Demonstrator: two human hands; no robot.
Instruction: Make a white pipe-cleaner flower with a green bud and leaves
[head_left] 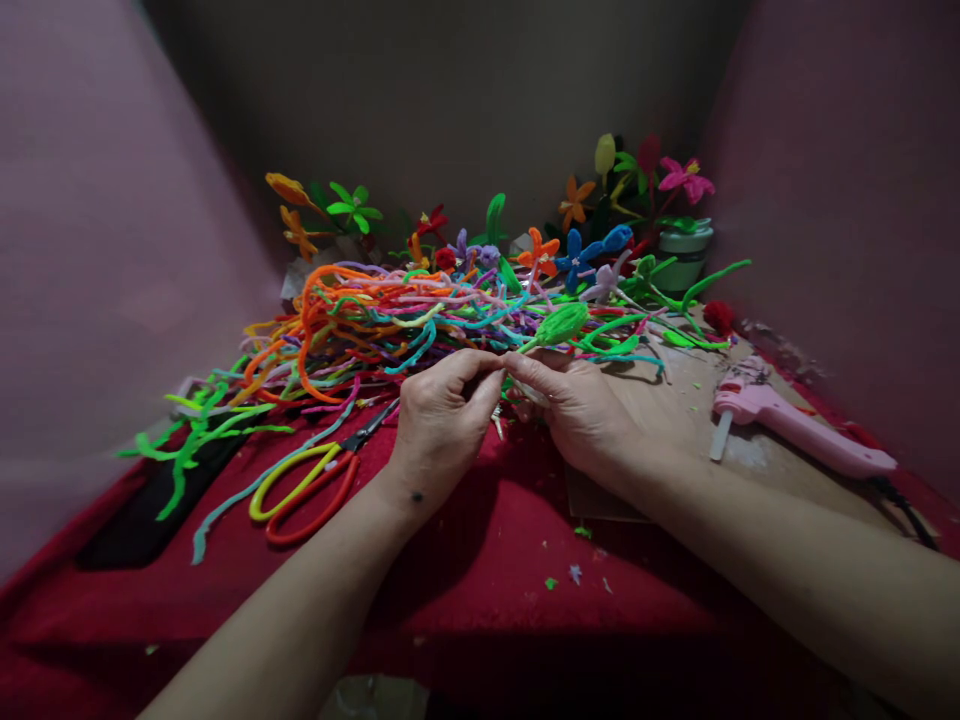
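Note:
A green fuzzy bud (562, 325) on a thin stem rises from between my two hands, near the middle of the view. My left hand (448, 410) is closed, its thumb and forefinger pinched together at the stem's lower part. Touching it at the fingertips, my right hand (581, 400) is also closed around the stem, just below the bud. Something pale and small shows under the right fingers, too unclear to name. Behind both hands lies a big heap of coloured pipe cleaners (375, 310).
Scissors (304, 490) with yellow and red handles lie left of my hands, beside a black flat object (157, 510). A pink glue gun (802, 425) rests on a brown board (637, 390) at the right. Fuzzy flowers and a green jar (684, 255) stand behind.

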